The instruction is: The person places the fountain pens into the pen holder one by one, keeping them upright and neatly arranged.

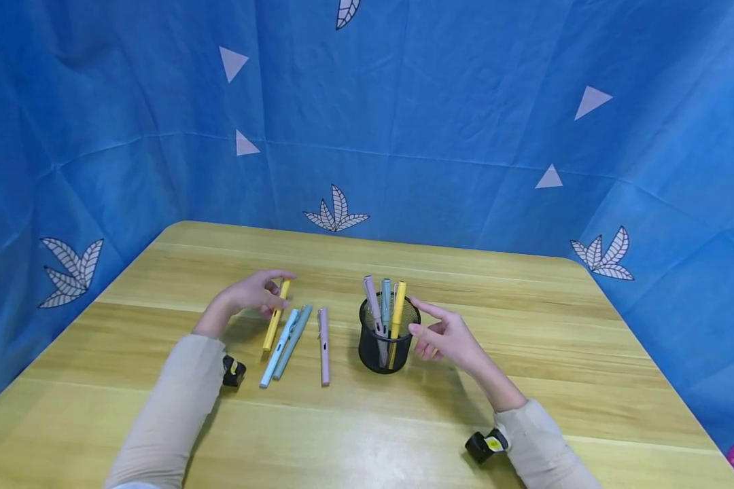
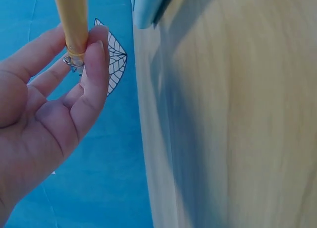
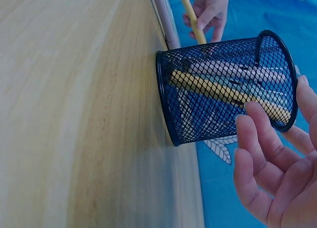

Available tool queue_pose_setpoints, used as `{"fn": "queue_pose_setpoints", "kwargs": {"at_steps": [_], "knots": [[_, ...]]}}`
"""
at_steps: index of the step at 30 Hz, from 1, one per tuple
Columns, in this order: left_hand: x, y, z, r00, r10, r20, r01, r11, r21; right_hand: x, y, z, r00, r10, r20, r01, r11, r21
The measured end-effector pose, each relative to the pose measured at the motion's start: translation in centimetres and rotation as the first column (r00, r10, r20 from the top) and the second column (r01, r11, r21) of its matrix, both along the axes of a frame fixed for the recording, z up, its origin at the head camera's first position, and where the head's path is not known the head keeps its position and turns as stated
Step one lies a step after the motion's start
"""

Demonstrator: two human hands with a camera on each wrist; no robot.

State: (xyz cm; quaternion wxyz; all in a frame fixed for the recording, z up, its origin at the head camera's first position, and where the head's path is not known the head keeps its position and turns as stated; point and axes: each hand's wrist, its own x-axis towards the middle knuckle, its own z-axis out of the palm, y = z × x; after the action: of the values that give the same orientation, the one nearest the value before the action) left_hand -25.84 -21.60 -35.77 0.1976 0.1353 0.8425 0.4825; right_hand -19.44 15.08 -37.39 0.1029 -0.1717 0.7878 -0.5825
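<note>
In the head view my left hand (image 1: 253, 292) holds a yellow pen (image 1: 272, 329) between thumb and fingers, slanted, its lower end at or near the tabletop. The left wrist view shows the fingers (image 2: 94, 74) around the pen near its metal clip. My right hand (image 1: 449, 336) is at the right side of a black mesh pen holder (image 1: 376, 356), index finger and thumb touching near its rim, other fingers loosely bent. Upright in the holder (image 3: 213, 134) stand a purple pen (image 1: 372, 299), a grey-blue pen (image 1: 385, 295) and a yellow pen (image 1: 398, 309).
Right of the left hand, a light blue pen (image 1: 278, 350) and a teal pen (image 1: 295, 343) lie side by side on the wooden table (image 1: 373, 435). A purple pen (image 1: 324, 350) lies between them and the holder. A blue patterned curtain (image 1: 404, 102) hangs behind the table.
</note>
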Motion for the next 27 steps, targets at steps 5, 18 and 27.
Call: {"fn": "queue_pose_setpoints", "kwargs": {"at_steps": [5,18,27], "knots": [[0.1,0.4,0.0,1.0,0.007,-0.001,-0.007,1.0,0.021,0.0,-0.1,0.0,1.0,-0.006,0.01,0.006,1.0,-0.005],[0.0,1.0,-0.1,0.999,-0.001,-0.038,0.002,0.999,0.047,0.1,-0.1,0.0,1.0,-0.011,0.015,0.012,1.0,-0.026],[0.3,2.0,0.5,0.998,-0.014,-0.064,0.02,0.996,0.086,0.1,-0.1,0.0,1.0,-0.013,-0.001,0.013,1.0,-0.006]]}}
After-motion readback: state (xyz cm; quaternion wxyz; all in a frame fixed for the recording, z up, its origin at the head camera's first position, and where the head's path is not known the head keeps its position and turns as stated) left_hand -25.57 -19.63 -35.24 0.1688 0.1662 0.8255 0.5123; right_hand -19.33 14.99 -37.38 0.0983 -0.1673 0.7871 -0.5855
